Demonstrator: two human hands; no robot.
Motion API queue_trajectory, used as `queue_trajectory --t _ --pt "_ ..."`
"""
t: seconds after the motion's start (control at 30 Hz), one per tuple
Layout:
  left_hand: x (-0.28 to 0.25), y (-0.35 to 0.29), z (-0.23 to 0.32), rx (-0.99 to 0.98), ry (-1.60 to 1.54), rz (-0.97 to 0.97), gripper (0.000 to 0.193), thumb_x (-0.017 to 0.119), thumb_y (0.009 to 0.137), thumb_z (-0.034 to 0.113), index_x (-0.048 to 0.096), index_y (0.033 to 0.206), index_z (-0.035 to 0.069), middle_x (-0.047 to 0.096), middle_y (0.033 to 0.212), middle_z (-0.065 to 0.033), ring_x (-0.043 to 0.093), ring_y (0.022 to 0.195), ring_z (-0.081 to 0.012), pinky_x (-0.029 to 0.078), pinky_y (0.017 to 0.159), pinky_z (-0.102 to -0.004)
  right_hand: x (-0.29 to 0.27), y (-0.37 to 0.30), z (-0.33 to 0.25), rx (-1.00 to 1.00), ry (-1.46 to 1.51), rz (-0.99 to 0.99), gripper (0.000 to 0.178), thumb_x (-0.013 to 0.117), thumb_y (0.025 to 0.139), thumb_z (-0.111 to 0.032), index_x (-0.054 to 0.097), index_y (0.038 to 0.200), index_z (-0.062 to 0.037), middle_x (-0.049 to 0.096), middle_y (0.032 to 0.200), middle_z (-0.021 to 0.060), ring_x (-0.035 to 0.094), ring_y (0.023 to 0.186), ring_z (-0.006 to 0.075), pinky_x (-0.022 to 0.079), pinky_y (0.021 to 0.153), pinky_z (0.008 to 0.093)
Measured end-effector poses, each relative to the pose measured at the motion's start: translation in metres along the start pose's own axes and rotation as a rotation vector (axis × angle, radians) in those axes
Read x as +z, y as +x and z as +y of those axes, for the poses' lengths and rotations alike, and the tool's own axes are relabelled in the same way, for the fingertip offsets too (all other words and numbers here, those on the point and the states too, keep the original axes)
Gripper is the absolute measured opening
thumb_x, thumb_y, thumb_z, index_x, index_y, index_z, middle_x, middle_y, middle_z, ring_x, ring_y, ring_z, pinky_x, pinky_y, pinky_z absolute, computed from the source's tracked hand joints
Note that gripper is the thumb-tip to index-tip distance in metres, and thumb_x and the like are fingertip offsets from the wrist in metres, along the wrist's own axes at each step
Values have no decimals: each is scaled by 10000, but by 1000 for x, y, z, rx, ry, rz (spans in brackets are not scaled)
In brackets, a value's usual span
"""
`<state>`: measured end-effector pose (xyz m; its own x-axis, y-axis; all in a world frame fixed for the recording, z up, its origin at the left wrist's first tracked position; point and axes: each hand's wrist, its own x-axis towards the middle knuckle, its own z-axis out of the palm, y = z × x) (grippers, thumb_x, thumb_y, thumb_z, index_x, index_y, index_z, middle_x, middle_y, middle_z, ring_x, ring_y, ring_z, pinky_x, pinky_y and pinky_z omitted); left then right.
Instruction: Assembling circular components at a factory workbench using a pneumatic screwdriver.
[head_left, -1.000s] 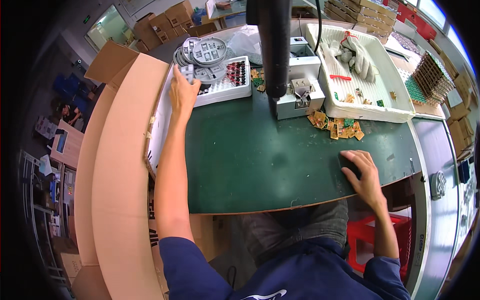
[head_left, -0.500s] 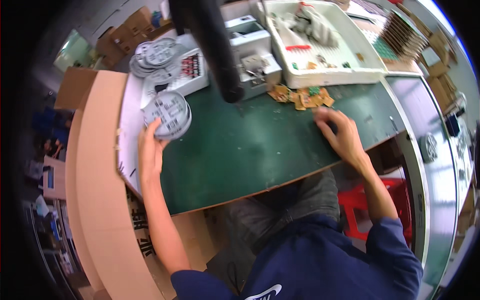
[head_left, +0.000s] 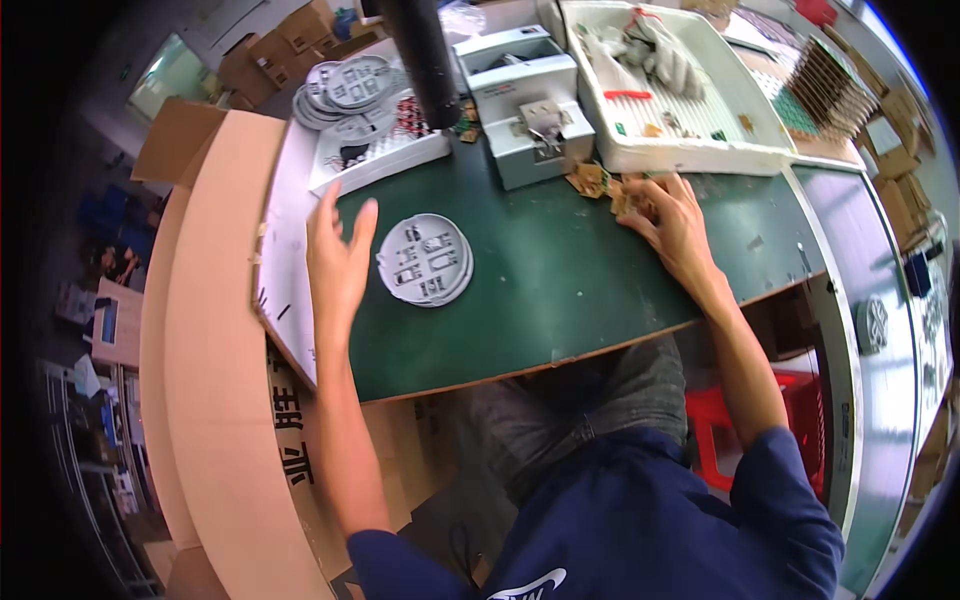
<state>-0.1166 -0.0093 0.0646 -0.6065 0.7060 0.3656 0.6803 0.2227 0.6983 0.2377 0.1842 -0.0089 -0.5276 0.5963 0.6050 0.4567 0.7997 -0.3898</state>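
Observation:
A round pale-grey plastic disc (head_left: 428, 262) with slots and raised details lies flat on the green bench top (head_left: 520, 300). To its left, my left hand (head_left: 340, 245) is raised with thumb and fingers apart, touching nothing I can see. My right hand (head_left: 675, 228) reaches into a small pile of tan pieces (head_left: 590, 181) with bits of green among them. Its fingers are curled round one or more of these pieces, partly hidden by the hand.
Several similar grey discs (head_left: 345, 85) are stacked at the back left, by a white tray (head_left: 385, 165) of red and black parts. A grey metal fixture (head_left: 535, 120) stands mid-back, beside a white bin (head_left: 690, 150) holding gloves. A dark post (head_left: 425, 70) hangs above. Cardboard (head_left: 215, 330) borders the left.
My left hand has let go of the grey disc, which now lies on the bench further right. My right hand has moved onto the tan pieces and curled its fingers. The view has shifted slightly.

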Motion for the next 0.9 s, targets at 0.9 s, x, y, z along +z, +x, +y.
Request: queue_trajectory --t 0.9 --pt "-6 322 -60 -222 579 -136 834 743 726 562 673 1297 -40 672 1322 -253 642 1246 -403 515 1041 -426 -1 10 -26 73 15 -61 458 812 827 -69 670 1263 -58 636 1093 148 631 981 344 518 884 417"
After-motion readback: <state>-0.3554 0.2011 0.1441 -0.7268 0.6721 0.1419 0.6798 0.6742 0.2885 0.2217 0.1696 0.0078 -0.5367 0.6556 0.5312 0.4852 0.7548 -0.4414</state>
